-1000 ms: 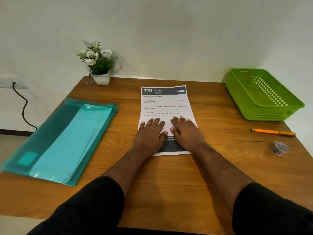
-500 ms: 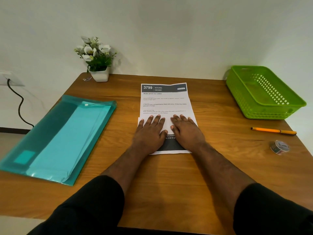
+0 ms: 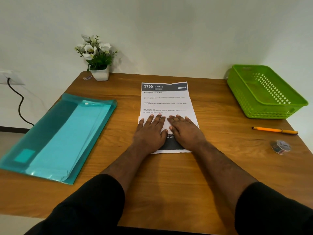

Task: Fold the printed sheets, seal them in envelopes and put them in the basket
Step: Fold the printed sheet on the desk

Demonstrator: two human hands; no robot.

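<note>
Wooden table point(image 3: 169, 184), printed sheet point(image 3: 166, 102), teal folder point(image 3: 55, 138), green basket point(image 3: 264, 92), orange pen point(image 3: 274, 130), tape roll point(image 3: 280, 146), potted flowers point(image 3: 97, 58)

On the table point(image 3: 169, 184) the printed sheet point(image 3: 165, 102) lies centre, document folder point(image 3: 55, 138) left, basket point(image 3: 264, 92) far right, pen point(image 3: 274, 130) and tape roll point(image 3: 280, 146) before it, potted plant point(image 3: 98, 58) behind left

Hands point(image 3: 166, 131) hide the printed sheet's point(image 3: 165, 102) folded part.
</note>
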